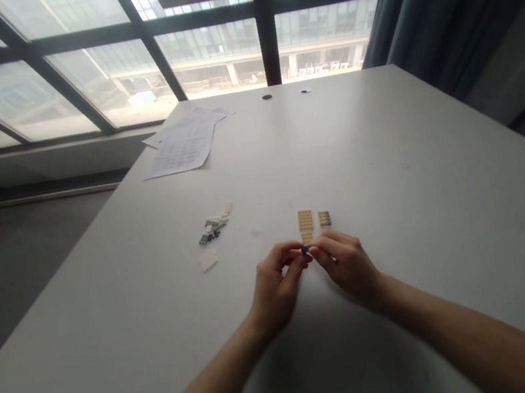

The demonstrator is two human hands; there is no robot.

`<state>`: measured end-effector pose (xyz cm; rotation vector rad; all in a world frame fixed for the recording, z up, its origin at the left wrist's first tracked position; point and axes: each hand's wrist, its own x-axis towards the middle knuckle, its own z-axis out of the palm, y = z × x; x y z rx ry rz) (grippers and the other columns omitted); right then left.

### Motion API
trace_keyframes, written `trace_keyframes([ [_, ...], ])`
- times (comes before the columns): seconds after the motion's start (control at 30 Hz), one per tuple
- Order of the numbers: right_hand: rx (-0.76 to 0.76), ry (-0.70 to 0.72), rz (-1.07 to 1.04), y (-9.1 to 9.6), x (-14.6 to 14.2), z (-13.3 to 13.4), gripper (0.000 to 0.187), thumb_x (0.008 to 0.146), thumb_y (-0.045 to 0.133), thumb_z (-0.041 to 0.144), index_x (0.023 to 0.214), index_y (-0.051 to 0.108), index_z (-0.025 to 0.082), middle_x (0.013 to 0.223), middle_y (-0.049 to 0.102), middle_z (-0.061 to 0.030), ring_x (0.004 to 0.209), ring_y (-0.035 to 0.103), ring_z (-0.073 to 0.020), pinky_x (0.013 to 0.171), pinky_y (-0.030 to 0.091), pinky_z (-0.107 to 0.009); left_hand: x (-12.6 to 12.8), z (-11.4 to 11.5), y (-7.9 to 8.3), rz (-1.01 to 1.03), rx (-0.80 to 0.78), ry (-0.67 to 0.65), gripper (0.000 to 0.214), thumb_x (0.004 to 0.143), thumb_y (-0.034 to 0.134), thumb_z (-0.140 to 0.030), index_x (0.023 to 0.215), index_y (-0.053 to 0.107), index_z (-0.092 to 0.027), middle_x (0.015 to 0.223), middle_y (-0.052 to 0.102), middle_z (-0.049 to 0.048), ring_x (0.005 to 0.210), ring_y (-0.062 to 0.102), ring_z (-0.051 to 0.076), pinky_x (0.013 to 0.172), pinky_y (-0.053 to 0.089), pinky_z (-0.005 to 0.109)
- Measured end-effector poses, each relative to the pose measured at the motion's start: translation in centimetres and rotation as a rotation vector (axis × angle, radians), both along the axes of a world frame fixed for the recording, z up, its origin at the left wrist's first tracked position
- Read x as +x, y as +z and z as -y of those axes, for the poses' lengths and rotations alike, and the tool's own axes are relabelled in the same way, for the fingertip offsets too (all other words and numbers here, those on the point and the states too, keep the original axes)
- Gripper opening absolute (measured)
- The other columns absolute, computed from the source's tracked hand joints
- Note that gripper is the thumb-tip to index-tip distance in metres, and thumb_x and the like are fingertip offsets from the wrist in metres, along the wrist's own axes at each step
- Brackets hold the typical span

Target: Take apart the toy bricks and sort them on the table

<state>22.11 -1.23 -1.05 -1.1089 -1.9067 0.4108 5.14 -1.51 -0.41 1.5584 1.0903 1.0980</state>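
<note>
Between the fingertips of both hands is a small dark building brick (305,250), mostly covered by the fingers. My left hand (277,282) pinches it from the left, and my right hand (348,262) grips it from the right. Just beyond the fingers lie a larger tan brick plate (305,219) and a smaller tan piece (307,237), partly hidden by the hands. To their right sits a tan and blue-grey brick block (324,218).
Left of the hands, a loose pile of white, grey and dark bricks (214,226) lies beside a flat cream plate (209,260). Printed papers (187,143) rest at the table's far left edge. Two round holes are near the back of the white table (434,247).
</note>
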Motion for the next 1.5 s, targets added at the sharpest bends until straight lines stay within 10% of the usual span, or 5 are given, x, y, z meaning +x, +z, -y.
trace_keyframes([
  [0.87,-0.118,-0.006,-0.136,0.1,-0.2,-0.3,0.019,0.093,0.049,0.027,0.076,0.056,0.020,0.071,0.058,0.0003,0.063,0.052,-0.0128,0.063,0.043,-0.024,-1.1,-0.8,1.0,-0.439,0.428,0.021,0.008,0.082,0.065,-0.022,0.090,0.066,-0.020,0.078,0.067,0.0015,0.069,0.061,0.013,0.069,0.050,0.027],
  [1.2,-0.047,-0.132,-0.203,0.1,-0.2,-0.3,0.007,0.087,0.054,0.021,0.084,0.059,0.020,0.073,0.057,0.0004,0.060,0.049,-0.0116,0.060,0.044,-0.025,-0.4,-6.4,0.6,-0.841,0.295,0.277,0.013,0.079,0.064,-0.029,0.086,0.067,-0.019,0.077,0.065,0.0026,0.074,0.059,0.021,0.073,0.046,0.034],
  [1.5,-0.040,-0.120,-0.198,0.2,-0.2,-0.4,0.007,0.087,0.054,0.019,0.084,0.060,0.019,0.072,0.056,0.0007,0.060,0.049,-0.0109,0.060,0.043,-0.024,-0.1,-6.9,0.2,-0.949,0.286,0.281,0.024,0.081,0.062,-0.037,0.096,0.067,-0.020,0.084,0.065,0.0062,0.083,0.059,0.025,0.076,0.045,0.036],
])
